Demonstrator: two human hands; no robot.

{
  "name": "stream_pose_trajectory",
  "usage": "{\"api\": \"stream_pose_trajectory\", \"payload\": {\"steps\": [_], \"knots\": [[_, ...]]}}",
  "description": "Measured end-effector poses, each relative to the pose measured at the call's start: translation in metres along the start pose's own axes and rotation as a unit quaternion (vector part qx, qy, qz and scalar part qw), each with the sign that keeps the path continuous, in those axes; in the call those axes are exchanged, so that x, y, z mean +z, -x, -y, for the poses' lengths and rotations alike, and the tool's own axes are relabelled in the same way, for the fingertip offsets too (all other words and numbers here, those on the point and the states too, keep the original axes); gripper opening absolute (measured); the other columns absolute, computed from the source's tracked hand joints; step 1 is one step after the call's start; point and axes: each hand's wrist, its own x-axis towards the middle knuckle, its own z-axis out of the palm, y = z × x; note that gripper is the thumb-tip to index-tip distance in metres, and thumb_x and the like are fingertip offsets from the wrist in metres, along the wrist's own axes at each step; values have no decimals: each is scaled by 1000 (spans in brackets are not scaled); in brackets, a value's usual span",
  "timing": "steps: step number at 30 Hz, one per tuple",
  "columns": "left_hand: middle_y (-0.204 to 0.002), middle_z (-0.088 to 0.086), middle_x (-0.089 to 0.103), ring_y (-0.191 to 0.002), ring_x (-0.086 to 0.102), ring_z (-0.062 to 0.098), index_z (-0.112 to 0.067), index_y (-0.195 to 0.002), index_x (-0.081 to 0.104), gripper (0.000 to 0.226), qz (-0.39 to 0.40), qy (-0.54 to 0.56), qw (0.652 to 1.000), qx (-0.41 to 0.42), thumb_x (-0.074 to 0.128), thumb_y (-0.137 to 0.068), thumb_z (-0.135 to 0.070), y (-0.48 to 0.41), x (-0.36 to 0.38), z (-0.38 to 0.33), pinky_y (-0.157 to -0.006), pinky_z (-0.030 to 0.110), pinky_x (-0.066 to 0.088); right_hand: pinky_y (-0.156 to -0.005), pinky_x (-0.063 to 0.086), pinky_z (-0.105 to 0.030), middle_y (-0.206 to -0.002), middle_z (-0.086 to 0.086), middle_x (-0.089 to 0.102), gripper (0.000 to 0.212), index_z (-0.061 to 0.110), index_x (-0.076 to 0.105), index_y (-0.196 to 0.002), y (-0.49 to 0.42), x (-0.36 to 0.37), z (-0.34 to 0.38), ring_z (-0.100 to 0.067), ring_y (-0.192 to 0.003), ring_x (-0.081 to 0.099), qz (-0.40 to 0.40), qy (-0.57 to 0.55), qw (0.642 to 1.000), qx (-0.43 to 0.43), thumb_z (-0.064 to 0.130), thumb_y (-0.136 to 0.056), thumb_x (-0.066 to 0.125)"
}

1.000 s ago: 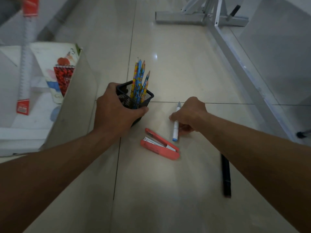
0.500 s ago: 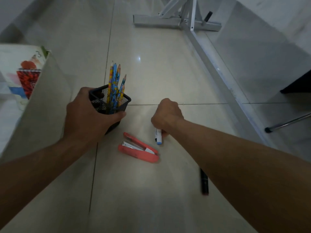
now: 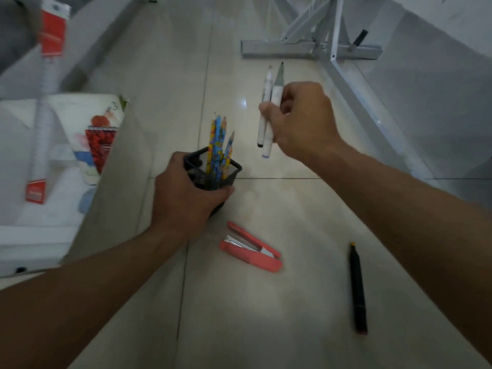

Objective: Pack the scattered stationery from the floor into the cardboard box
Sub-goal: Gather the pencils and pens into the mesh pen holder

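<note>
My left hand [image 3: 183, 198] grips a black mesh pen holder [image 3: 213, 173] with several coloured pencils [image 3: 219, 147] standing in it, on the floor beside the cardboard box [image 3: 117, 182]. My right hand [image 3: 300, 118] is raised above the floor to the right of the holder, shut on two white pens [image 3: 267, 113] held side by side. A coral-red stapler [image 3: 250, 247] lies half open on the tiles below the holder. A black marker [image 3: 358, 287] lies to its right, under my right forearm.
The cardboard box at the left holds notebooks and a spiral-bound red pad [image 3: 45, 102]. A white metal frame [image 3: 332, 49] runs along the floor at the upper right. Pale tiles [image 3: 253, 315] surround the items.
My right hand has lifted off the floor with the white pens and now holds them up, right of the pencil holder. My left hand stays on the holder.
</note>
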Motion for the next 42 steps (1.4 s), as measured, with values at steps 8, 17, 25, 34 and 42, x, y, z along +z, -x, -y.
{"api": "stream_pose_trajectory", "payload": {"steps": [8,17,25,34,42], "knots": [[-93,-20,65,-80,60,-15,-26,-113,57,72,8,15,1000,-9,96,-53,-39,0,2,0,-59,-3,42,-72,64,-50,-80,-10,77,19,16,71,-91,18,37,20,-28,-77,78,120,-142,982,-12,28,-79,78],[-90,-24,62,-78,59,-16,-27,-113,55,69,22,17,1000,-9,94,-58,-38,2,3,3,-59,-3,41,-72,63,-38,-82,-7,75,25,6,74,-90,41,63,27,-20,-76,74,175,-19,984,18,26,-78,84],[-100,-16,67,-84,61,-9,-21,-117,57,73,23,11,1000,15,95,-58,-37,3,5,7,-64,-2,44,-43,39,-12,-74,-1,62,33,0,71,-98,38,69,29,-8,-61,57,199,27,978,59,24,-78,83],[-92,-21,63,-81,60,-12,-23,-116,56,74,23,9,1000,4,95,-55,-40,2,7,8,-62,-1,45,-70,66,-41,-83,-13,76,38,3,76,-90,30,58,29,-28,-73,76,147,-43,983,98,20,-63,96],[-91,-20,68,-78,63,-14,-28,-111,59,73,-2,2,1000,1,94,-50,-44,2,5,6,-63,4,50,-64,66,-39,-71,-17,76,19,-4,77,-83,18,-4,-4,-29,-59,77,113,-91,979,141,13,-81,85]]}}
